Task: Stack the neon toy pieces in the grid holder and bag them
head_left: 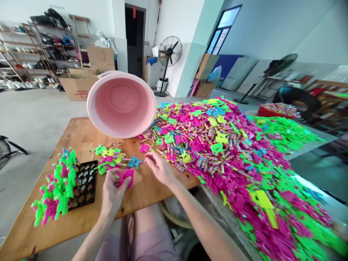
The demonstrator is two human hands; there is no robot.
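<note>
Pink plastic piece clamped in my left hand over wooden tabletop; right hand apart, fingers loosely spread beside heaped pieces. Piece looked light, stiff, thin, easily snagged on neighbours; best held by edge.

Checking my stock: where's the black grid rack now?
Head view: the black grid rack sits at the wooden table's left side, just left of the left hand, with green and pink plastic pieces beside it.

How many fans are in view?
3: a pedestal fan by the doorway, a dark fan on the right, a third fan cut off at the left edge. Others may be hidden.
</note>
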